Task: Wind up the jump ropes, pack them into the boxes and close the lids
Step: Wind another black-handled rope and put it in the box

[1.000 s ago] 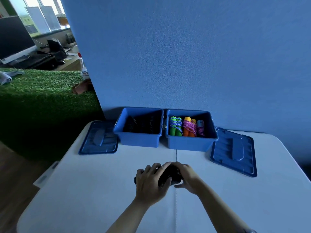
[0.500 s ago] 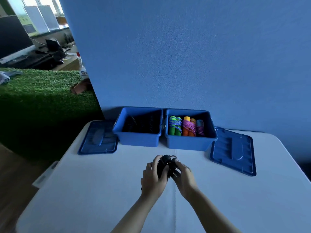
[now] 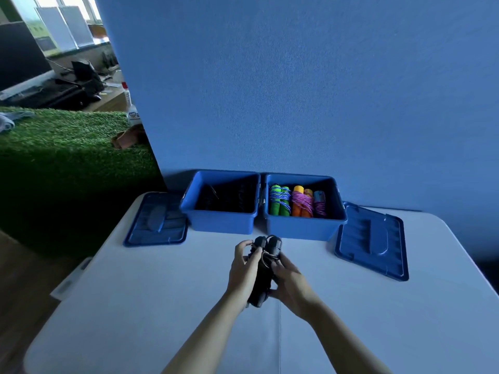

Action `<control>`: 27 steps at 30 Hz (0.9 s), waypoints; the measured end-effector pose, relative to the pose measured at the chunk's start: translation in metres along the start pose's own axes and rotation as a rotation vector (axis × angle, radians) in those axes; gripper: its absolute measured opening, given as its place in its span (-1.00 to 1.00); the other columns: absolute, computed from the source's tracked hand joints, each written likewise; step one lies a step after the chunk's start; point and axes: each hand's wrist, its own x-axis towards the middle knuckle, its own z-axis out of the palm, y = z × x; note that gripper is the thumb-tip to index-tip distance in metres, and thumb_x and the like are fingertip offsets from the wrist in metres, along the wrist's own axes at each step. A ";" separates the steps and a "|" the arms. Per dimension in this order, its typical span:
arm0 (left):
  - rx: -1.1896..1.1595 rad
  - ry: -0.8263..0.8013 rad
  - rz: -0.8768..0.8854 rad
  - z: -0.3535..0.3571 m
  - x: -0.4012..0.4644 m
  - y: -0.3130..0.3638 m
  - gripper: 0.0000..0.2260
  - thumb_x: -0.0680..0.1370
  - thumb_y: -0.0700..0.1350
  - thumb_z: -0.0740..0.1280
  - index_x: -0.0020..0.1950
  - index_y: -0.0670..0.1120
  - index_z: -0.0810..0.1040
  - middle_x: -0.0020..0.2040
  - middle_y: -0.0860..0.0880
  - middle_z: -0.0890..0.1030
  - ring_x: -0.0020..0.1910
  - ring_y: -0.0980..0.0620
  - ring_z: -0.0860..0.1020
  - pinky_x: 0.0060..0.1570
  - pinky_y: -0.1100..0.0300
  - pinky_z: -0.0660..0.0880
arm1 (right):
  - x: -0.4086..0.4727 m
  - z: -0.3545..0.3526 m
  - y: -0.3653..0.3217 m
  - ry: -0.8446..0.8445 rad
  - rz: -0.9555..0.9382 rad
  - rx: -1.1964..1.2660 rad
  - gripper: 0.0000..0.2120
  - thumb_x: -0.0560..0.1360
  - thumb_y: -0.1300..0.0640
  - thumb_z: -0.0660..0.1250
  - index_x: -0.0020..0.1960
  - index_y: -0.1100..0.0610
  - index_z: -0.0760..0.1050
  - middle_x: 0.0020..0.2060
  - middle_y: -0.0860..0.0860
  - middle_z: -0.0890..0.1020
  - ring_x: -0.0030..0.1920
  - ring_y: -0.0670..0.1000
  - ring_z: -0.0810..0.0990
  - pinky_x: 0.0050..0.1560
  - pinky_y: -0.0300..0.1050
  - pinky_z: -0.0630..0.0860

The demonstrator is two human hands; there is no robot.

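Observation:
A wound black jump rope (image 3: pixel 266 261) with its two handles side by side is held upright above the white table (image 3: pixel 135 306). My left hand (image 3: pixel 243 268) grips it from the left and my right hand (image 3: pixel 290 282) grips it from the right. Behind them stand two open blue boxes. The left box (image 3: pixel 224 222) holds dark ropes that are hard to make out. The right box (image 3: pixel 305 228) holds a green rope (image 3: pixel 279 203), an orange rope (image 3: pixel 302 203) and a light blue one (image 3: pixel 320 202), each wound with cord.
One blue lid (image 3: pixel 156 221) lies flat left of the boxes, another lid (image 3: pixel 374 240) lies right of them. A blue partition wall (image 3: pixel 297 90) rises right behind the boxes. Artificial grass (image 3: pixel 54 147) and a desk with a monitor are off to the left.
Both hands have lifted the black rope from lying low on the table and turned it upright, moving it forward toward the boxes.

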 end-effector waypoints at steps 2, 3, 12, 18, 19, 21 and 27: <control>0.031 -0.014 -0.015 0.000 -0.003 0.007 -0.76 0.54 0.26 0.24 0.13 0.20 0.38 -0.04 -0.04 0.60 -0.09 -0.02 0.61 -0.19 0.15 0.50 | 0.000 -0.002 0.001 0.018 -0.038 -0.080 -0.61 0.63 0.25 0.09 0.40 -0.04 0.34 0.28 0.06 0.53 0.29 0.04 0.46 0.10 0.29 0.52; 0.050 -0.022 -0.017 0.000 -0.004 0.008 -0.74 0.53 0.28 0.23 0.12 0.20 0.36 -0.05 -0.03 0.60 -0.09 -0.02 0.61 -0.17 0.14 0.51 | 0.001 -0.002 0.001 0.043 -0.057 -0.114 -0.57 0.62 0.25 0.12 0.43 -0.07 0.29 0.30 -0.01 0.52 0.29 0.02 0.47 0.09 0.31 0.52; 0.113 -0.064 0.080 0.004 -0.010 0.003 -0.89 0.60 0.15 0.21 0.05 0.28 0.28 -0.21 -0.04 0.59 -0.20 -0.01 0.61 -0.24 0.19 0.46 | -0.008 0.004 -0.018 0.144 -0.088 -0.313 -0.61 0.55 0.11 0.16 0.27 -0.28 0.41 0.08 0.09 0.63 0.13 0.13 0.57 -0.16 0.18 0.61; -0.026 0.001 0.077 0.008 -0.013 0.002 -0.80 0.56 0.26 0.20 0.14 0.27 0.34 -0.10 0.01 0.64 -0.12 0.04 0.64 -0.20 0.19 0.47 | -0.008 0.012 -0.023 0.161 -0.071 -0.353 -0.56 0.55 0.16 0.19 0.22 -0.37 0.37 0.05 -0.08 0.65 0.08 -0.04 0.60 -0.22 0.09 0.62; -0.049 0.005 0.076 0.008 -0.012 0.001 -0.78 0.54 0.29 0.21 0.13 0.27 0.37 -0.08 0.00 0.65 -0.10 0.03 0.64 -0.17 0.17 0.50 | -0.007 0.012 -0.023 0.172 -0.062 -0.350 -0.53 0.56 0.18 0.18 0.32 -0.31 0.31 0.03 -0.08 0.65 0.08 -0.02 0.60 -0.25 0.08 0.62; -0.068 0.010 0.073 0.008 -0.012 0.002 -0.78 0.55 0.28 0.21 0.12 0.24 0.40 -0.05 0.02 0.65 -0.08 0.04 0.63 -0.14 0.16 0.50 | -0.006 0.012 -0.022 0.194 -0.050 -0.359 -0.48 0.57 0.18 0.18 0.42 -0.23 0.21 -0.04 -0.06 0.65 0.06 -0.01 0.60 -0.33 0.01 0.59; -0.025 0.055 0.046 0.006 -0.012 0.012 -0.91 0.61 0.09 0.17 0.05 0.14 0.43 -0.11 -0.02 0.63 -0.17 0.00 0.61 -0.28 0.16 0.45 | -0.005 0.014 -0.025 0.154 -0.049 -0.438 -0.40 0.50 0.16 0.23 0.46 -0.18 0.16 -0.22 -0.08 0.62 -0.12 -0.11 0.59 -0.40 -0.04 0.56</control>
